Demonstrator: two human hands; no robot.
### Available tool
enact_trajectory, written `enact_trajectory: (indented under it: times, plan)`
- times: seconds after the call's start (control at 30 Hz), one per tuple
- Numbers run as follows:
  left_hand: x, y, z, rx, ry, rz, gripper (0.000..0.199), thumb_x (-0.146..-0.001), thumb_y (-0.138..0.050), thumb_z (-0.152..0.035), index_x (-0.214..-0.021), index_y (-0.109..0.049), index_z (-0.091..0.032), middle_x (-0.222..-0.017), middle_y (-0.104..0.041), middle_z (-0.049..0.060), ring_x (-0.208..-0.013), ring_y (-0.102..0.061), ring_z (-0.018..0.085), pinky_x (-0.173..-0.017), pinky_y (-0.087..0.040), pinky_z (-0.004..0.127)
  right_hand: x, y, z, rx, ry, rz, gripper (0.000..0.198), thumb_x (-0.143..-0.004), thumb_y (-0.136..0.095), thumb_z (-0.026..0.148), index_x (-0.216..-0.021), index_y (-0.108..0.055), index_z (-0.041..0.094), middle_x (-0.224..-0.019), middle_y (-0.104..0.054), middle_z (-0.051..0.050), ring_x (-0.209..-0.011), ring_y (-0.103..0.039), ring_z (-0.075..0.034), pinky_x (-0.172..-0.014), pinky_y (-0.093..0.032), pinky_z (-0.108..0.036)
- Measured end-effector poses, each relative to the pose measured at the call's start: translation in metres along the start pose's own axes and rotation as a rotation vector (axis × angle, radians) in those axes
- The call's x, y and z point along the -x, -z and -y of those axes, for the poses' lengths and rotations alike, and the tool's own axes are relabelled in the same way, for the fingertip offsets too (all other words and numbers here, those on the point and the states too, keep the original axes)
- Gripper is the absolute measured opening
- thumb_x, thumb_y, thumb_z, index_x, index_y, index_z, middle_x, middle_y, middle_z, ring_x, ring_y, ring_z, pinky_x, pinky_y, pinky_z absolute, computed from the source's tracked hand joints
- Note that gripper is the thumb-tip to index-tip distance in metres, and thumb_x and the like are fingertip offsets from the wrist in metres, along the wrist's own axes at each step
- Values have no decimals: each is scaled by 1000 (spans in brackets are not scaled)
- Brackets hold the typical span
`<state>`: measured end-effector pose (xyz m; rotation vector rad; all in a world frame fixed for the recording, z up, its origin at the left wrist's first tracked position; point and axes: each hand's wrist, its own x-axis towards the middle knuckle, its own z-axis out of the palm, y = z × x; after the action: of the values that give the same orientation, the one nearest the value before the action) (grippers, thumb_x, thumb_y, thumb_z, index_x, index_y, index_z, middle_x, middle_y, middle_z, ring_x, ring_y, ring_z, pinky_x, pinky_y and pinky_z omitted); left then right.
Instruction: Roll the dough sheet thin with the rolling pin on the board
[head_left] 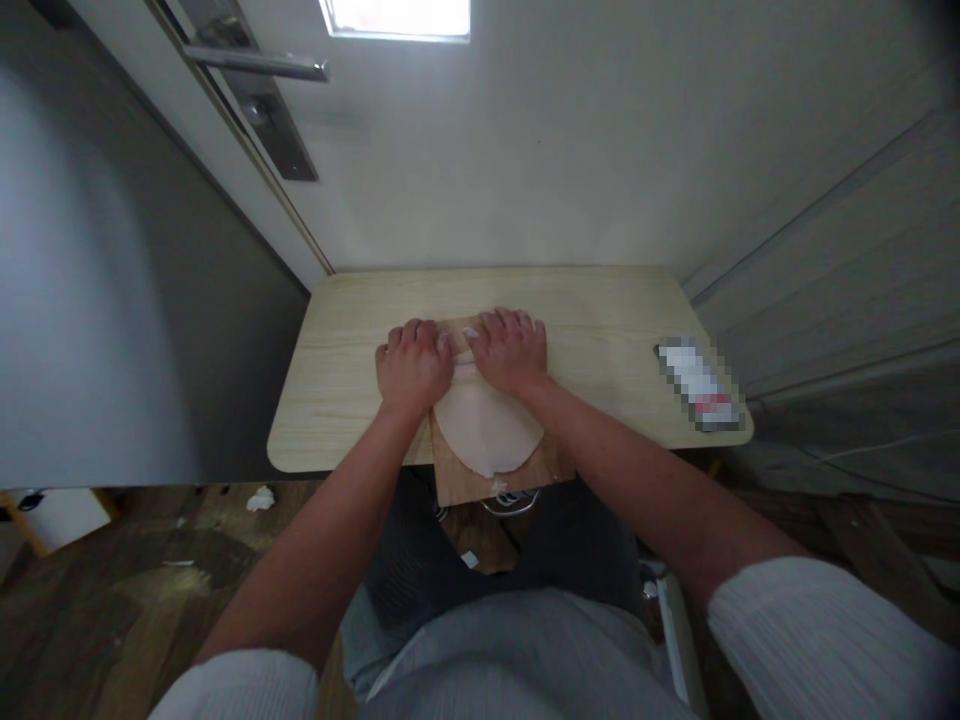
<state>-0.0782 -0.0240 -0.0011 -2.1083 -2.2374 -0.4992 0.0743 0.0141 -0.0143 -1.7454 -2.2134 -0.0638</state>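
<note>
A flat, pale sheet of what looks like dough [491, 430], rounded at its near end, lies on a thin brown wooden board [457, 485]. Near its far end, a raised pale band like a fold or roll crosses between my hands. My left hand [414, 365] grips the far left part of the sheet, fingers curled forward and thumb turned inward. On the far right part, my right hand [511, 348] has its fingers curled the same way. A small pale scrap [470, 333] shows by the right thumb. What lies under both palms is hidden.
The board sits on a light wood table [607, 320] and overhangs its near edge above my lap. A blurred-out phone-like object [697, 385] lies at the right end. Behind the table stands a door with a metal handle [259, 62]. Crumpled paper [260, 498] is on the floor.
</note>
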Motion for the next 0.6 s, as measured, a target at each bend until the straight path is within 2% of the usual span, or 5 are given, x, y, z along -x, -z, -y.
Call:
enact_trajectory:
  times: [0.33,0.6]
  plan:
    - [-12,-6,4,0,-13,7,44,-101,-26,-41,-113,-64,-23,-118,-68,14,-113,-55,33,-90,-43,48,-12,-2,0,-24,2,13,54,-102,-28,53,-132,-59,22,-141,-55,-13,-125,-44,-32,-102,-27,-50]
    - [-23,-10,8,-37,8,17,45,-100,-27,-41,-110,-66,-21,-114,-69,15,-110,-56,34,-89,-43,48,-24,-8,1,-10,0,-12,51,-101,-30,51,-121,-66,20,-123,-65,-14,-116,-49,-32,-98,-30,-50]
